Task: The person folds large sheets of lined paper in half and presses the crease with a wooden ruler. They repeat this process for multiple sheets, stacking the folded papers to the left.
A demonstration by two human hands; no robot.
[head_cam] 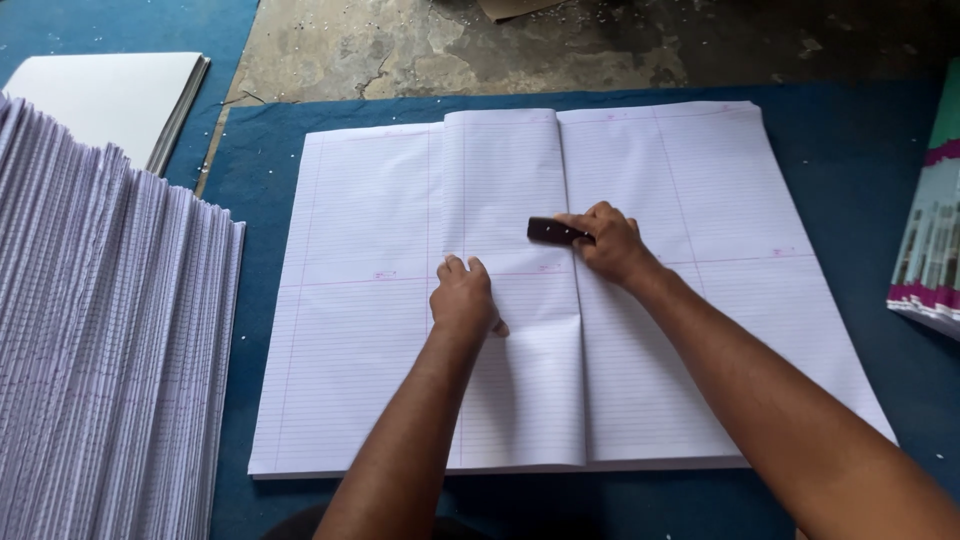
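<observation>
A large stack of ruled white sheets (380, 220) lies on a blue mat (850, 170). The top sheet is folded over from the right, its edge running down the middle. My left hand (463, 297) presses down on the folded sheet, fingers curled. My right hand (608, 240) grips a small dark block-shaped tool (553, 231) and holds it flat on the fold line, just right of and beyond my left hand.
A tall fanned pile of folded ruled sheets (100, 340) fills the left side. A stack of plain white paper (105, 95) lies at the far left. Printed covers (930, 250) sit at the right edge. Bare concrete floor (560, 45) lies beyond the mat.
</observation>
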